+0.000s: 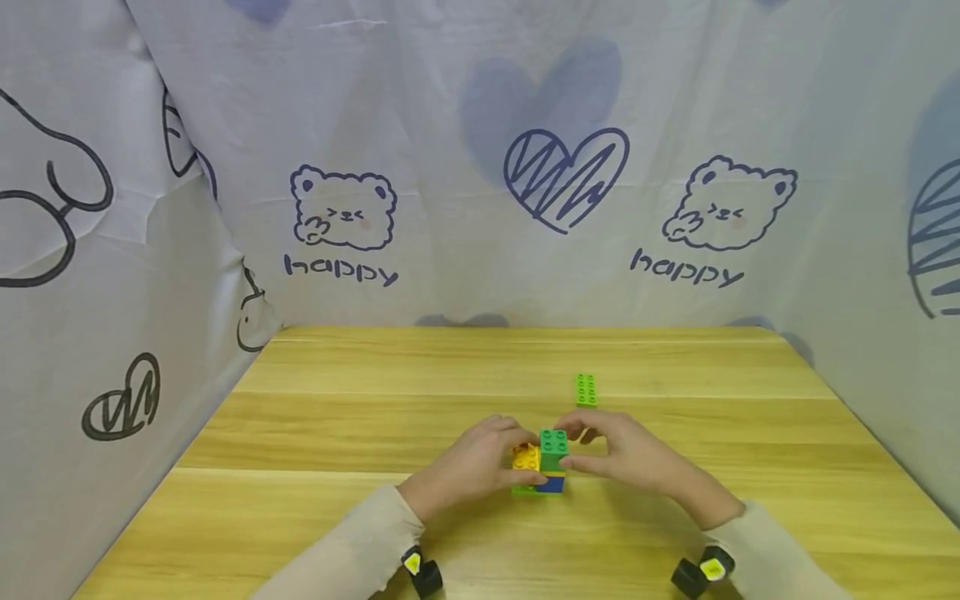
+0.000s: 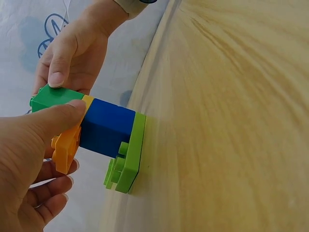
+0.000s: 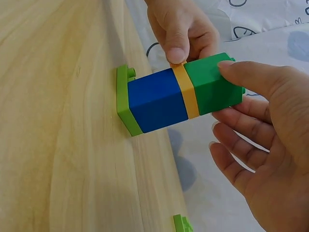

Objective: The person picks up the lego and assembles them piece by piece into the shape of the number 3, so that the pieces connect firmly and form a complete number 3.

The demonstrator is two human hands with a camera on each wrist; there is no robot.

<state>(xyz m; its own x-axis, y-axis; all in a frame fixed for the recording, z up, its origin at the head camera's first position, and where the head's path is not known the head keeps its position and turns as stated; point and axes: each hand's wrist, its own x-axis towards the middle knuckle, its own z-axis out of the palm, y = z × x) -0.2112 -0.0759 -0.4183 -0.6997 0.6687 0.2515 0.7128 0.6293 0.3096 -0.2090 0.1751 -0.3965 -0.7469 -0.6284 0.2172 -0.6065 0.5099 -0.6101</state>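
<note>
Head view shows a small upright stack of smooth, shiny plastic toy bricks on the table (image 1: 337, 433), a board with pale yellow wood grain. At its foot lies a flat light-green plate (image 3: 126, 104); a boxy blue block (image 3: 157, 101) sits on one end of it, then a thin yellow plate (image 1: 527, 458), then a square green block (image 1: 554, 442) with four round studs on top. The yellow plate juts out leftward past the blue block, above the bare studs of the light-green one.

The left hand (image 1: 480, 454) pinches the yellow plate between thumb and fingers. The right hand (image 1: 626, 450) pinches the green block, its lower fingers loosely bent and spread.

Bare wood lies on both sides of the forearms, and the stack stands well apart from the table's far edge. Beyond the right hand lies a loose light-green brick (image 1: 586, 390), studs up. White cloth (image 1: 450, 275) printed with hearts and bears walls in the back and sides. Pale sleeves (image 1: 360, 542) cover the forearms.
</note>
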